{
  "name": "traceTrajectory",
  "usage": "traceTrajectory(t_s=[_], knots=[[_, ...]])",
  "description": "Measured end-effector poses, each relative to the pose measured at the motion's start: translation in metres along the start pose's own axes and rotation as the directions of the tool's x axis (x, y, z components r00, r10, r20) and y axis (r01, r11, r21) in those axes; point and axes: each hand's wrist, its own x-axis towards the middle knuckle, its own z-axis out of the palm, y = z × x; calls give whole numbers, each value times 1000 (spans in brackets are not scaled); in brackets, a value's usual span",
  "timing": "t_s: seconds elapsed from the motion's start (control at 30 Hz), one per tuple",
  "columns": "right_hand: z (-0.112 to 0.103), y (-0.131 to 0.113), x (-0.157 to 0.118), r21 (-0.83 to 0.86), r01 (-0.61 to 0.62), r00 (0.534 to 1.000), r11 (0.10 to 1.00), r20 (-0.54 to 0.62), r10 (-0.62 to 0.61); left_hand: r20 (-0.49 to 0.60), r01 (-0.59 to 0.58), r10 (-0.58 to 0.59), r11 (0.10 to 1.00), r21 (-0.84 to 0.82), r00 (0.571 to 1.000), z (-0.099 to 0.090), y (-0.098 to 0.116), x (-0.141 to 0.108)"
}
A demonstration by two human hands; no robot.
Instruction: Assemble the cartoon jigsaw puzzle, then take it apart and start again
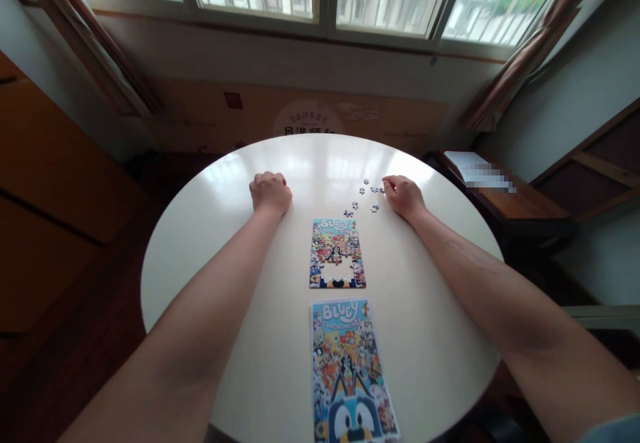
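Note:
A jigsaw puzzle (pixel 338 243) lies on the round white table (pixel 270 336), with a gap in its lower middle. Below it is a printed picture sheet (pixel 350 369) with the word BLUEY. Several loose puzzle pieces (pixel 375 209) are scattered above and to the right of the puzzle. My left hand (pixel 271 193) rests on the table left of the puzzle, curled into a fist, with nothing visible in it. On the right, my right hand (pixel 403 196) has its fingers curled beside the loose pieces; a piece lies at its fingertips, and whether they grip it is unclear.
Beyond the table, a long cardboard box (pixel 190 113) stands against the wall under the windows. A wooden side table (pixel 520 199) with white papers (pixel 475 166) is at the right. Curtains hang at both sides, and an orange-brown cabinet (pixel 45 196) stands at the left.

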Motion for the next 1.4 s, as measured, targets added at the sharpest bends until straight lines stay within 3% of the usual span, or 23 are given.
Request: traceTrajectory(t_s=[0.17, 0.37, 0.57, 0.73, 0.9, 1.0, 1.1, 1.27, 1.4], knots=[[2, 0, -1, 28, 16, 1000, 999, -24, -15, 20, 8, -7, 999, -42, 1000, -4, -3, -1], [-5, 7, -2, 111, 71, 994, 991, -93, -61, -3, 37, -39, 967, -251, 999, -10, -14, -2], [-14, 7, 2, 127, 150, 979, 980, -159, -130, 14, -122, 126, 977, -174, 992, -9, -12, -3], [-23, -6, -1, 58, 239, 962, 969, -147, -229, 38, -151, 157, 980, -131, 987, -10, -10, -5], [-36, -13, -3, -12, 228, 965, 974, -130, -228, 50, -237, 241, 969, -74, 969, -19, -5, -9], [-45, -14, -2, -3, 206, 975, 979, -80, -205, 55, -289, 290, 957, -18, 956, -27, 0, -11], [-54, -15, -2, 42, 217, 975, 975, 40, -218, 55, -346, 345, 938, 13, 937, -37, 5, -15], [-64, -17, -6, 163, 257, 908, 953, 296, -295, 111, -445, 446, 895, -36, 888, -50, 12, -23], [-61, -15, -8, 184, 232, 877, 955, 386, -288, 213, -499, 521, 853, -152, 826, -49, 11, -25]])
